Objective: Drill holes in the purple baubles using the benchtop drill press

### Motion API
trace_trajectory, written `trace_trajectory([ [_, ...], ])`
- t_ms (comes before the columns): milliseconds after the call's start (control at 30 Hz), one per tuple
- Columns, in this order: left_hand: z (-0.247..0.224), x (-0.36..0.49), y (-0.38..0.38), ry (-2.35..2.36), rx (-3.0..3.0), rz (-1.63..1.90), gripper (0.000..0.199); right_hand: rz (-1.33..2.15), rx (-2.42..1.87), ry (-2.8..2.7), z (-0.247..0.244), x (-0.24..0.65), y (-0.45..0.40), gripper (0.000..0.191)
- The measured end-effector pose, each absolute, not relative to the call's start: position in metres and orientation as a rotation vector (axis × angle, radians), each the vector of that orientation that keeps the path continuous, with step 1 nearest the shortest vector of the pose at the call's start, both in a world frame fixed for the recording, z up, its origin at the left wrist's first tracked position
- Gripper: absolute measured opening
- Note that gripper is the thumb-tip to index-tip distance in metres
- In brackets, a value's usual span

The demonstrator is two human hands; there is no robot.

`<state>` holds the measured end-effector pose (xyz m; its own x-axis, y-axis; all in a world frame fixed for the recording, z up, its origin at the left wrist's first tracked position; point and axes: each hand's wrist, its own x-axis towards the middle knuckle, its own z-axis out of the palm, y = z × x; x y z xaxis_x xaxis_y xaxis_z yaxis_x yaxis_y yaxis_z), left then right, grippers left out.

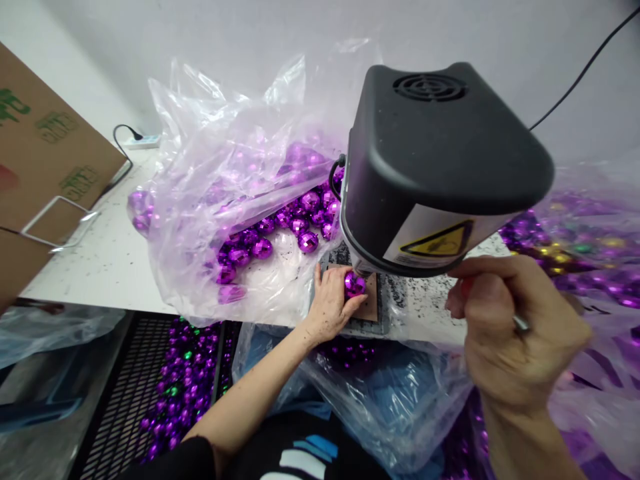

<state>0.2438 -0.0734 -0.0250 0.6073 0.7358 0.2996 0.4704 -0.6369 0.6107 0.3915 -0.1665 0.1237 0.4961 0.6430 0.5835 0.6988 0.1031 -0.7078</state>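
Note:
My left hand [333, 300] is closed around a shiny purple faceted ball [355, 284], holding it under the head of a black bench machine [440, 167] with a yellow warning label. A brown square pad [369, 308] lies beneath the ball on the machine's dark base [377, 327]. At the machine's right side, my right hand [525, 327] is wrapped around a lever handle [521, 325]; a bit of red and a metal rod show at its grip. The machine head hides whatever sits right above the ball.
A clear plastic bag [195, 200] spills purple balls [263, 248] onto the white table [100, 267]. Black crumbs lie around the base. A cardboard box [50, 153] stands left. Below is a black crate [117, 400] with purple balls. More bagged balls [590, 253] sit right.

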Motion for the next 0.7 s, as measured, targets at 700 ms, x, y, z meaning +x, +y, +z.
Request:
trace_trajectory([
  [700,-0.022,0.244,-0.076,0.968,2.363,0.776,0.043,-0.287,-1.252,-1.277,0.065,0.402,-0.16,0.015],
])
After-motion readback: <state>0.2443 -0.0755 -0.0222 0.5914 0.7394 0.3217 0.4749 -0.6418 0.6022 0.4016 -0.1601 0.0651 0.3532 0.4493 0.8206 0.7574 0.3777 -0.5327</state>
